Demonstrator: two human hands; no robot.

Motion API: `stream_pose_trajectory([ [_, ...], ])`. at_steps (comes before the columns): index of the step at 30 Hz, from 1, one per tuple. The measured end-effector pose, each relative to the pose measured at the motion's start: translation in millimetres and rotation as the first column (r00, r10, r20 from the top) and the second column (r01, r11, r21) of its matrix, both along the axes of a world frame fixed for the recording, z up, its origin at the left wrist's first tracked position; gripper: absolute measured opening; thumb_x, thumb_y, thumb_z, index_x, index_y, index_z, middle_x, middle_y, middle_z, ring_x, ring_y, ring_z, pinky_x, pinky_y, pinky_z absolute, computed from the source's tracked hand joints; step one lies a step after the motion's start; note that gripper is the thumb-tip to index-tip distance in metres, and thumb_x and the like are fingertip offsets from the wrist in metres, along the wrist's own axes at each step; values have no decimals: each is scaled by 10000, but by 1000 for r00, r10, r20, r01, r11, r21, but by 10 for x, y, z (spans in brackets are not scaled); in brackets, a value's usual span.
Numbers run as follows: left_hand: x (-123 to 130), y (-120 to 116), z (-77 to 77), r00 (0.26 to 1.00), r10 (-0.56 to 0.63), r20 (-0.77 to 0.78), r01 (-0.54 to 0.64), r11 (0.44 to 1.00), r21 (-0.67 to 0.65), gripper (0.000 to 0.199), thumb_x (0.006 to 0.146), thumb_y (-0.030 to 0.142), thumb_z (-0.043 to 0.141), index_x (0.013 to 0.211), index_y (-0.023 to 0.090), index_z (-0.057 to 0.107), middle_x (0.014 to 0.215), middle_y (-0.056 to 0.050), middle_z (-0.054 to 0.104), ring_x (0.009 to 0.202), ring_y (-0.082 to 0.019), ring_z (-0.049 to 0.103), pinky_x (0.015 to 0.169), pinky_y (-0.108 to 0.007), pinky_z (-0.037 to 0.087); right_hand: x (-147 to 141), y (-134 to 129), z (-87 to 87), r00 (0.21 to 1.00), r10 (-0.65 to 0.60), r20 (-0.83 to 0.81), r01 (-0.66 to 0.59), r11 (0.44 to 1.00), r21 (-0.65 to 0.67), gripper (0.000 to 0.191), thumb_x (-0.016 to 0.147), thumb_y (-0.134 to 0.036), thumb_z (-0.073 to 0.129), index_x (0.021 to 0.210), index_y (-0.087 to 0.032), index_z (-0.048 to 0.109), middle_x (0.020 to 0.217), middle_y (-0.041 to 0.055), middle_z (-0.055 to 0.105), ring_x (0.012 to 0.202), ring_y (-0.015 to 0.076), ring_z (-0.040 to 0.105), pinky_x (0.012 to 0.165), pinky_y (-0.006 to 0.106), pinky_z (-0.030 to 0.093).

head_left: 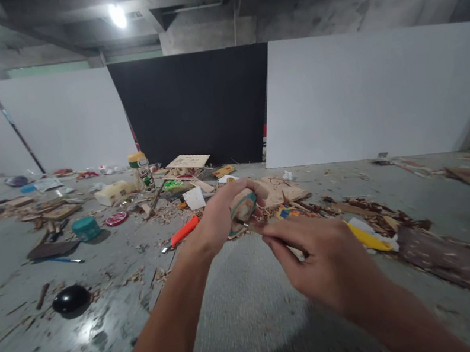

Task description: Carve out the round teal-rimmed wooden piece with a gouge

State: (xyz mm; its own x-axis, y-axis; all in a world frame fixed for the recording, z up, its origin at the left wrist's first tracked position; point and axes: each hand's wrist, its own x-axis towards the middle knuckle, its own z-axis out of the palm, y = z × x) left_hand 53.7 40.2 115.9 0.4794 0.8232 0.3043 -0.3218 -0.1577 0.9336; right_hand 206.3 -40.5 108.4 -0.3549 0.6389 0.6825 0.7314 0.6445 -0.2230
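My left hand [216,218] is closed around a small rounded piece of wood [244,207] with teal paint along its edge and a bare, pale carved face. In my right hand [322,254] the fingers pinch a slim carving tool [253,228]. Its thin metal tip meets the lower part of the wood's face, and most of its handle is hidden by my fingers. On the floor just left of my left wrist lies an orange utility knife [185,230].
Wood shavings and scraps litter the concrete floor. To the left are a teal jar [86,229], a black dome-shaped object [70,299] and a paintbrush [69,260]. A yellow-capped bottle [140,171] stands farther back. A bark-covered log [461,264] lies right. Panels [197,110] stand behind.
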Motion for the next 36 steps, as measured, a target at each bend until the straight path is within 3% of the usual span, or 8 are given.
stream_pose_trajectory([
  [5,4,29,-23,999,8,46,-11,998,57,269,776,399,491,765,164,622,659,-35,592,517,-133,511,458,-240,397,9,110,-31,942,-7,-336,-116,931,-345,172,846,-186,589,901,-176,751,624,14,683,463,115,553,447,246,400],
  [8,-34,21,6,994,51,97,-55,997,48,287,737,414,495,810,164,616,638,-29,572,528,-151,523,453,-252,407,-26,199,-83,756,-106,-646,-395,713,-579,201,828,-305,641,968,-181,714,577,-51,598,310,41,337,315,207,283],
  [10,-51,18,15,990,77,120,-83,996,44,307,733,435,508,835,165,612,657,-32,585,547,-156,540,470,-256,427,-52,232,-109,614,-199,-764,-573,554,-604,217,802,-339,679,970,-201,689,567,-79,569,289,15,247,286,181,229],
  [13,-52,34,-3,981,74,178,-86,994,64,328,725,455,529,856,164,608,752,-62,641,643,-184,602,553,-283,494,-60,244,-117,490,-271,-829,-708,431,-559,192,778,-311,718,938,-214,677,542,-87,563,309,4,197,287,144,199],
  [23,-61,-8,40,931,43,362,-108,981,162,331,795,443,526,862,147,658,792,-74,641,658,-168,603,575,-270,523,-59,229,-125,512,-175,-841,-781,312,-540,295,885,-433,604,1039,-186,653,433,-82,561,257,24,155,259,141,238],
  [28,-101,-38,98,904,29,427,-128,970,207,349,813,452,504,882,149,662,808,-84,641,720,-188,616,638,-292,543,-113,208,-155,554,-130,-822,-734,390,-556,292,919,-413,569,1105,-199,635,513,-70,602,266,20,207,283,140,251],
  [33,-130,18,58,917,7,399,-144,939,314,404,837,495,504,940,141,669,867,-97,648,778,-208,628,677,-314,556,-37,205,-145,510,-53,-858,-791,362,-493,326,854,-251,650,1179,-228,660,644,-71,614,303,-12,227,322,143,268],
  [36,-162,34,45,939,-8,344,-124,925,360,428,835,531,529,930,138,672,886,-101,645,791,-209,625,688,-318,559,1,194,-135,606,16,-795,-729,410,-548,412,916,-250,583,1327,-231,614,765,-2,697,312,-16,295,344,155,333],
])
